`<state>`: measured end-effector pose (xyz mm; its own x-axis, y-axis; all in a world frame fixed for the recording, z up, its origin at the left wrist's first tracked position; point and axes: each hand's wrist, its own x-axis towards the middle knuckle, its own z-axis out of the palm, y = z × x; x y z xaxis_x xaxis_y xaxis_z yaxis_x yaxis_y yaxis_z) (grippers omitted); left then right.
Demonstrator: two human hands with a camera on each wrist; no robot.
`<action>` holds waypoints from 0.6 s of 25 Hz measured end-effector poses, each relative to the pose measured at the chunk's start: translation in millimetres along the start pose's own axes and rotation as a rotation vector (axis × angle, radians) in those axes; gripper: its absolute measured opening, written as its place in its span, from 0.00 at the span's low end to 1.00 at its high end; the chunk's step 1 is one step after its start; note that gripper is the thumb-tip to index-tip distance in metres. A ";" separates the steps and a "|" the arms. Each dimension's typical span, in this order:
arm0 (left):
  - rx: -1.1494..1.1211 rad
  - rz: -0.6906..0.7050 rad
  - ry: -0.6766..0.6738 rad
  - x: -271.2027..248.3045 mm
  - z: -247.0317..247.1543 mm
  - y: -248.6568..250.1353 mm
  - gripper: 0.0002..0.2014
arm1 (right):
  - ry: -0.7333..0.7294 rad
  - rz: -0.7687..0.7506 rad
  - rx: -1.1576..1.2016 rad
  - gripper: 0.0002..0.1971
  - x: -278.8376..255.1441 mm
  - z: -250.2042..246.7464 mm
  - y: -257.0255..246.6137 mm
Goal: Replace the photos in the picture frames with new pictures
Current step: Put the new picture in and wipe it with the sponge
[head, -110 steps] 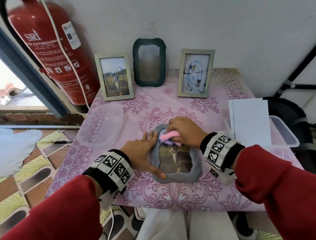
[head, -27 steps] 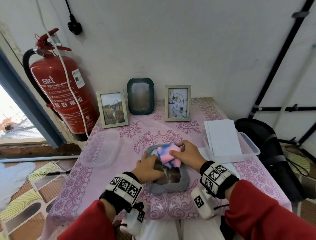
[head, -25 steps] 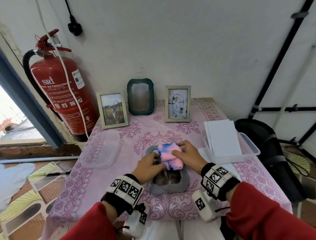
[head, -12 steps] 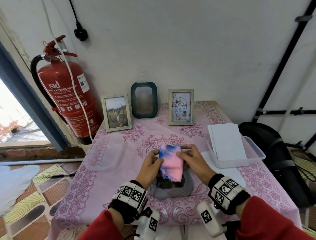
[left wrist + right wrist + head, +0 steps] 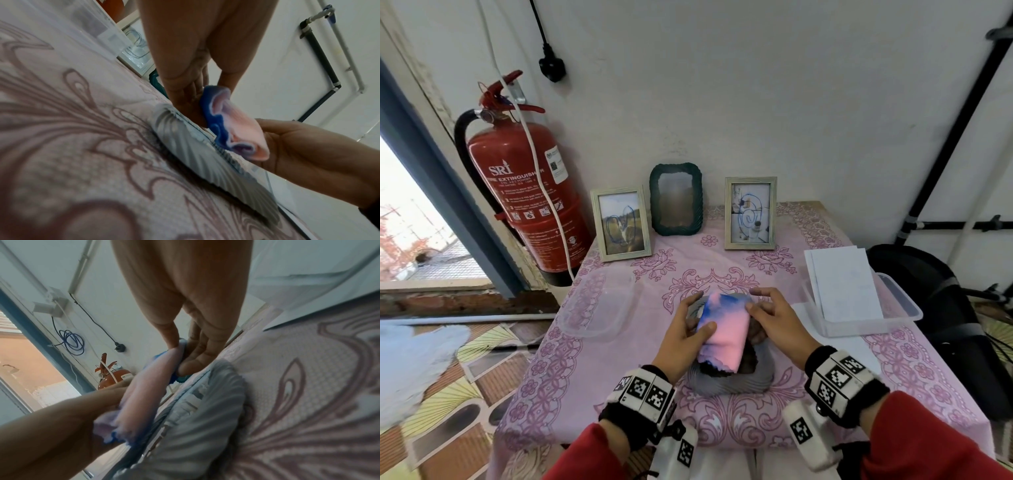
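A soft pink-and-blue microfibre cloth, folded with a scalloped hem, is stretched between both hands over a ribbed grey oval-cornered picture frame lying flat on the pink floral-patterned tablecloth; the left hand pinches the cloth's left edge, thumb on top and fingers curled beneath; the right hand pinches the far right corner between thumb and middle fingers, its index finger held out straight above the frame's far edge; the left wrist view shows the cloth bunched in soft folds just above the frame's fluted rim; the cloth and hands hide most of the frame's photo, so only a dark sliver shows near the wrists; beyond the fingertips, three upright frames stand at the wall: a pale wooden frame left, a dark green scalloped frame middle with a blurry picture, another pale wooden frame right; right of the right hand, white sheets lie across a clear plastic tub; left of the left hand rests a clear plastic lid; a glossy red fire extinguisher stands further left.
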<state>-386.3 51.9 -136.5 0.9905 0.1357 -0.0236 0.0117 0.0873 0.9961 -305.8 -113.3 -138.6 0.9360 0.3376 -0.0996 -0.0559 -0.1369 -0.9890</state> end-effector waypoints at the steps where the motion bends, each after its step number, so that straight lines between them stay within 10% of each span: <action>1: 0.002 0.020 0.026 0.3 -2.6 0.8 0.23 | 0.002 0.008 -0.080 0.17 0.7 0.2 0.0; 6: 0.247 0.121 0.172 4.7 -33.4 11.2 0.13 | -0.030 0.063 -0.688 0.35 0.5 -6.1 -1.8; 15: 0.345 0.208 0.279 10.3 -118.0 57.2 0.17 | -0.199 0.165 -0.807 0.39 12.1 -2.1 -18.1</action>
<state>-391.6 174.7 -89.8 0.9026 0.3791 0.2042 -0.0912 -0.2951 0.9511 -292.6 -108.7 -121.7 0.8547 0.4022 -0.3283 0.1496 -0.7964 -0.5860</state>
